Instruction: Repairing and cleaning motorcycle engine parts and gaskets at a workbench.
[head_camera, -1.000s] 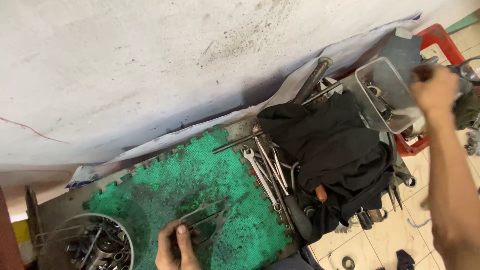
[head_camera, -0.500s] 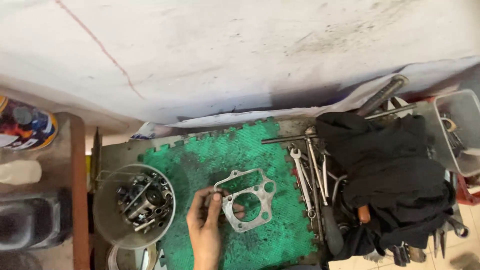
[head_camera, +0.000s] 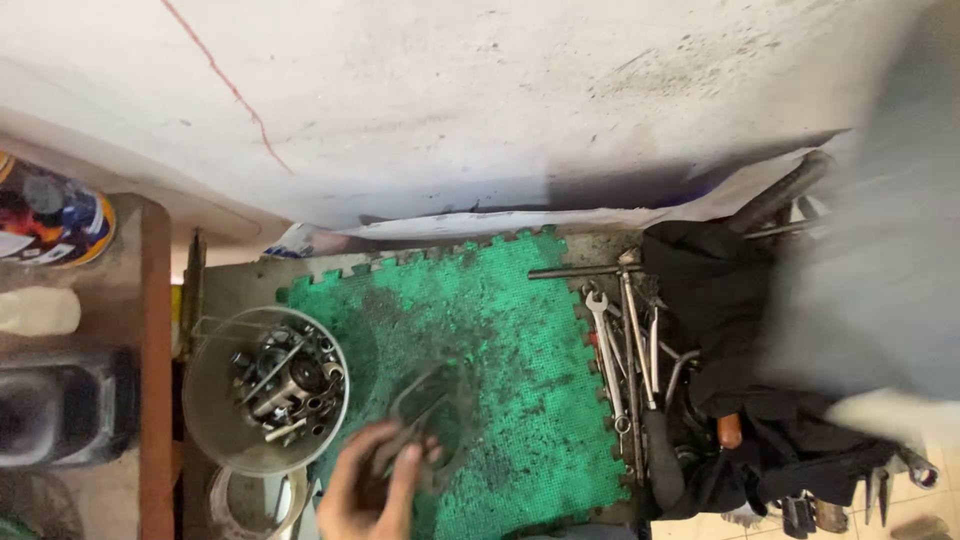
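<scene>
Down at the bottom edge of the head view, I see my left hand (head_camera: 375, 485) low over the green foam mat (head_camera: 500, 330), fingers curled around a flat metal plate (head_camera: 425, 405) with a large hole in it. The motion blur is heavy, so I judge it a gasket-like engine plate, though I cannot be sure of its shape. The grip looks partly closed on the plate's near edge, with the plate lifted or tilted just off the mat rather than lying flat.

Just left of that hand stands a clear plastic tub (head_camera: 215, 420) full of nuts, bolts and small metal parts. To the right of the mat lies a row of spanners (head_camera: 610, 350), and beyond them a black cloth (head_camera: 740, 310) heaped over more tools.

My right hand shows only as a broad grey smear at the right edge; whether it holds anything I cannot tell.

As for progress, I judge the plate is picked out and in hand, but it is not yet set down anywhere or fitted to anything; the spanners lie untouched.
</scene>
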